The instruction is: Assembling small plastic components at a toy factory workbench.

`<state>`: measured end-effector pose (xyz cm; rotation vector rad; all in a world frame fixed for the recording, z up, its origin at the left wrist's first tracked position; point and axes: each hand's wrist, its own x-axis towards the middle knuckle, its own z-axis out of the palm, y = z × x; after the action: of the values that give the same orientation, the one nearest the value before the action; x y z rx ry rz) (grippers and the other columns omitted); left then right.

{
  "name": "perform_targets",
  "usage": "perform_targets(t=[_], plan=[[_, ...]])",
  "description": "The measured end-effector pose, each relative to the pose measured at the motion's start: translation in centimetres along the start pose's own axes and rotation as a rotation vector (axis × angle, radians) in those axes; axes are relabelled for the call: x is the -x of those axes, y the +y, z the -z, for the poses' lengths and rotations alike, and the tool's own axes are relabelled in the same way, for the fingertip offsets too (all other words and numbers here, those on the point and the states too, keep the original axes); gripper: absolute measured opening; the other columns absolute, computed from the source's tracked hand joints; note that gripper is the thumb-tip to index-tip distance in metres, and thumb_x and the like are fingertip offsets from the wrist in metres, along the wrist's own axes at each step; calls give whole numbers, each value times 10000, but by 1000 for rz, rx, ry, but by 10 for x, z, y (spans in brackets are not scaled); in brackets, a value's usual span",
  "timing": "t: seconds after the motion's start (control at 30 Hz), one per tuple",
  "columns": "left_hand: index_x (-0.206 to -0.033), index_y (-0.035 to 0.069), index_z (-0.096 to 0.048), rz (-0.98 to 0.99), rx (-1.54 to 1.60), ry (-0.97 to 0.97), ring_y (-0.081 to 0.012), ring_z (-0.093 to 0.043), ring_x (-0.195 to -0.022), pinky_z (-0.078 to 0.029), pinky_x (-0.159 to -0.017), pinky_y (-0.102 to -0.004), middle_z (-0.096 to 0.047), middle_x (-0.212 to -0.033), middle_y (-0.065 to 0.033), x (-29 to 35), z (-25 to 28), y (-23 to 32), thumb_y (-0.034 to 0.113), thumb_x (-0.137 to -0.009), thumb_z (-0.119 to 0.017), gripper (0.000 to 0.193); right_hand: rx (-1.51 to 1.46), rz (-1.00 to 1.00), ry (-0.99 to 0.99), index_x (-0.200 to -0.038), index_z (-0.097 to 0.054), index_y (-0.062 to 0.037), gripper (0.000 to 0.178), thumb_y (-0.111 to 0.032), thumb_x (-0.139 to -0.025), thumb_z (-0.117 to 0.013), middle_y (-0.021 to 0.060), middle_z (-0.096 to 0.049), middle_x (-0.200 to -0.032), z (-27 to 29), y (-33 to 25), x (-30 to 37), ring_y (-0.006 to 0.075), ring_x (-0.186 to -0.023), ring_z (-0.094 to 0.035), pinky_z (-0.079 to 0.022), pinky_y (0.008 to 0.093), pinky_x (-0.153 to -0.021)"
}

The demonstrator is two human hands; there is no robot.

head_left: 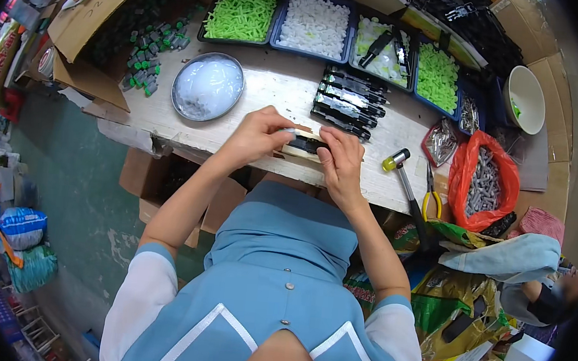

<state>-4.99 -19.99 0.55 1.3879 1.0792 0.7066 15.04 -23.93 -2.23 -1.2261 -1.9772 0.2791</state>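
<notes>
At the workbench's front edge, a black elongated plastic part [304, 144] lies in a cream-coloured block [299, 154]. My left hand [260, 137] is closed at the block's left end, its thumb and fingertips pinching a small whitish piece [290, 131]. My right hand [342, 159] grips the right end of the black part, fingers over its far side and thumb nearer me. The fingers hide both ends of it. Just beyond, several similar black plastic parts [348, 103] lie in a stacked row. A round metal bowl [208, 85] with whitish translucent contents stands to the left.
Blue trays hold green pieces [242, 13], white pieces [314, 26] and more green pieces [437, 78]. At the right lie a hammer [405, 184], yellow-handled pliers [432, 196] and a red bag [464, 179] of grey pieces. Grey-green parts [150, 58] spill from a cardboard box [101, 9] at left.
</notes>
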Motion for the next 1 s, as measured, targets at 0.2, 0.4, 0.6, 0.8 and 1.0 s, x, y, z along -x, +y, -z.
perform_targets(t=[0.2,0.4,0.6,0.8,1.0], plan=[[-803,11,-662,-18,-551,-18,-183,-562,-686,-459,-617,-274,-562,-781,-114,-24,-24,9,132,-705,-667,156,-29,-7,38,-985,-590,-25,213,-162,-822,-574,81,-570,-986,-2,2,2,247,-892,-489,-328,357,-814],[-715,6,-605,333,169,-40,-85,-478,-497,-367,-418,-238,-555,-611,-37,-34,-9,-10,23,-668,-719,124,-50,-26,51,-956,-596,-32,180,-157,-829,-569,80,-578,-960,-3,2,2,242,-876,-494,-331,352,-799],[-702,16,-598,157,171,58,-64,-466,-531,-382,-461,-209,-541,-625,-12,-26,-19,-21,36,-697,-720,125,-137,-60,56,-914,-602,-30,145,-142,-826,-571,85,-583,-931,1,3,0,247,-857,-503,-349,343,-781],[-720,48,-640,-83,-588,142,-267,-577,-730,-463,-684,-360,-575,-777,-124,-55,-17,3,145,-648,-696,134,131,-201,187,-923,-613,-17,130,-76,-816,-570,111,-591,-930,67,51,-15,267,-832,-558,-437,352,-764],[-818,58,-661,-233,-865,457,-271,-615,-756,-476,-652,-380,-630,-799,-141,-143,22,32,214,-669,-697,219,720,-605,-93,-936,-602,-12,196,-108,-773,-555,204,-578,-933,149,129,-10,373,-850,-574,-462,441,-730]])
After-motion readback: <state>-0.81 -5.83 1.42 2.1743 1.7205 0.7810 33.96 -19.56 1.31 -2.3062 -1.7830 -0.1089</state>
